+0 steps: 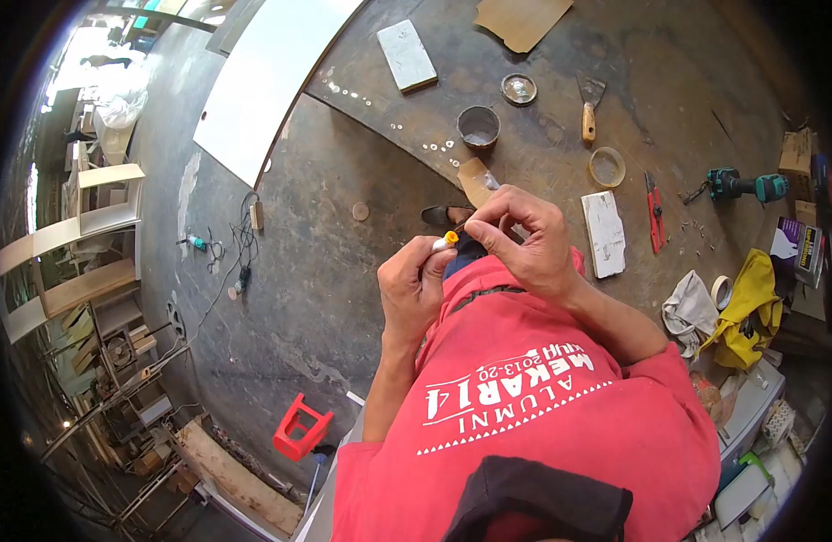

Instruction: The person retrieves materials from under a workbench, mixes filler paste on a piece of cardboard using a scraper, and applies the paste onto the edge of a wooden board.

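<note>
Fingers and thumb of my left hand (411, 280) are closed round a small white tube with a yellow-orange end (448, 239). Just to its right, my right hand (523, 237) is pinched close to that end. Something thin and dark seems to show at its fingertips, too small to name. Both hands are in front of the red shirt, above a dark shoe (434, 215). Beyond my right hand a piece of brown paper or card (476, 181) lies at the table's edge.
On the dark worktop are a round dark tin (479, 126), a lid (519, 88), a scraper (589, 108), a tape roll (607, 167), white blocks (604, 233), a red-handled tool (655, 212) and a drill (746, 185). A white board (271, 77) juts in at upper left. A red stool (302, 428) stands lower left.
</note>
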A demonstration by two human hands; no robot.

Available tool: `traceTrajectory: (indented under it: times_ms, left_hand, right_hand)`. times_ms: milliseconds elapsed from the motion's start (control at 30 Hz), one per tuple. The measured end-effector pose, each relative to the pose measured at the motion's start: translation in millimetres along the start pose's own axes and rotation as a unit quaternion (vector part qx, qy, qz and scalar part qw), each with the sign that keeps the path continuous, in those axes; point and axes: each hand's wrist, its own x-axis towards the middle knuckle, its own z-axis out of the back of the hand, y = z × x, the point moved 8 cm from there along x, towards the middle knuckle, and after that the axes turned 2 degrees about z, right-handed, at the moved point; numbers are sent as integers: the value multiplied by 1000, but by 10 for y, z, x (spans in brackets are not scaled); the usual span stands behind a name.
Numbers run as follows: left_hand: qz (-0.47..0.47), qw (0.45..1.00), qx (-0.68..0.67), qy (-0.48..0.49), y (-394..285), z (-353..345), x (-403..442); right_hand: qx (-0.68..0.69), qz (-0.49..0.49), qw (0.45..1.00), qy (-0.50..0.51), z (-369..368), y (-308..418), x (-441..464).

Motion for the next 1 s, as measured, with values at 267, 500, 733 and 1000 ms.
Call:
traceTrajectory:
  times_ms: [267, 500, 733, 1000]
  left_hand:
    - [-35, 999, 38, 3, -76, -11, 31]
    - [-113, 989, 98, 20, -108, -74, 25]
    - [-108, 990, 94, 15, -177, -86, 49]
    - [-75, 996, 57, -4, -19, -40, 42]
  right_hand:
    - [-60, -7, 998, 18, -7, 66, 34]
    - [-78, -109, 986, 97, -24, 7, 86]
    - [244, -348, 893, 146, -165, -591, -129]
    - [240, -302, 919, 86, -119, -477, -81]
